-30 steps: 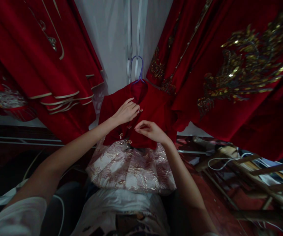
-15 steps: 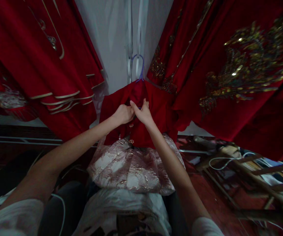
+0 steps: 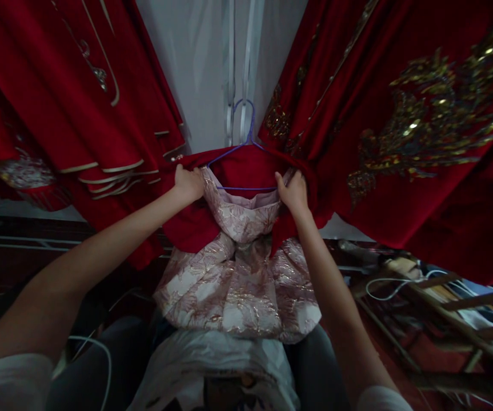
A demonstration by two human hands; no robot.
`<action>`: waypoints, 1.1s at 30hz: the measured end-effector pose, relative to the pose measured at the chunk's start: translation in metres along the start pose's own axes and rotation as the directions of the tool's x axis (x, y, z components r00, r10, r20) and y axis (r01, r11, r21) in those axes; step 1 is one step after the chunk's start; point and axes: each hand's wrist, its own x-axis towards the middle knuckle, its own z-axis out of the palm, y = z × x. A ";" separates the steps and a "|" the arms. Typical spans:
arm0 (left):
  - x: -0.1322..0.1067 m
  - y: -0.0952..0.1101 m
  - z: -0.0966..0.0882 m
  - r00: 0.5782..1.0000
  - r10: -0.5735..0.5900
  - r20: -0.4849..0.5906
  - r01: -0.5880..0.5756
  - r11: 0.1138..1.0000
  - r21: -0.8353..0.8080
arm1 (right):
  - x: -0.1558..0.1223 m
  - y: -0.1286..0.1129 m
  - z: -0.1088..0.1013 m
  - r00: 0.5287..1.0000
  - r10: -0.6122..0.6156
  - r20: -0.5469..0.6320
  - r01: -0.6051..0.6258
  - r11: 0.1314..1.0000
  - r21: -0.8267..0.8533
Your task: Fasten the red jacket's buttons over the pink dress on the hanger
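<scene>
A pink and white brocade dress (image 3: 246, 291) with shiny metallic threads hangs from a thin purple hanger (image 3: 252, 123). Over it is a red jacket (image 3: 246, 162), its front spread apart so that the dress's neckline shows. My left hand (image 3: 189, 184) is closed on the jacket's left front, right beside the dress strap. On the other side my right hand (image 3: 294, 193) grips the jacket's right front near the other strap, thumb pointing up. Whether the fingers also pinch the straps is hidden. A small bead-like ornament (image 3: 177, 158) shows above my left hand.
Red garments with pale piping (image 3: 130, 114) hang on the left. To the right hangs a red garment with gold sequin embroidery (image 3: 413, 131). Metal rails (image 3: 231, 68) run up the pale wall. A wooden rack (image 3: 443, 319) with a white cable stands at lower right.
My hands have moved apart from the middle, drawing the red jacket's fronts to either side. The dress's bodice and the hanger's lower bar have come into view.
</scene>
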 end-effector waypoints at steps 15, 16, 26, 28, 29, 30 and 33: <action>0.005 -0.050 0.010 0.998 -0.046 0.053 0.057 0.971 -0.232 | 0.041 0.042 -0.054 0.993 -0.056 0.101 0.043 0.992 0.122; 0.007 -0.053 0.014 0.999 -0.028 0.029 0.035 0.948 -0.316 | 0.040 0.046 -0.056 0.991 -0.105 0.088 0.088 0.980 0.176; 0.004 -0.053 0.038 0.921 0.011 -0.388 -0.230 0.821 -0.523 | 0.009 0.055 -0.040 0.936 -0.304 -0.179 0.350 0.866 0.356; 0.001 -0.056 0.039 0.909 -0.042 -0.414 -0.208 0.817 -0.538 | 0.011 0.056 -0.041 0.941 -0.279 -0.192 0.332 0.874 0.354; -0.001 -0.057 0.039 0.906 -0.067 -0.418 -0.189 0.820 -0.541 | 0.013 0.057 -0.041 0.943 -0.265 -0.199 0.320 0.884 0.341; -0.004 -0.057 0.039 0.904 -0.093 -0.416 -0.165 0.824 -0.542 | 0.014 0.058 -0.041 0.947 -0.247 -0.205 0.304 0.896 0.322; -0.012 -0.056 0.038 0.911 -0.152 -0.385 -0.081 0.847 -0.525 | 0.017 0.064 -0.041 0.962 -0.157 -0.221 0.214 0.940 0.265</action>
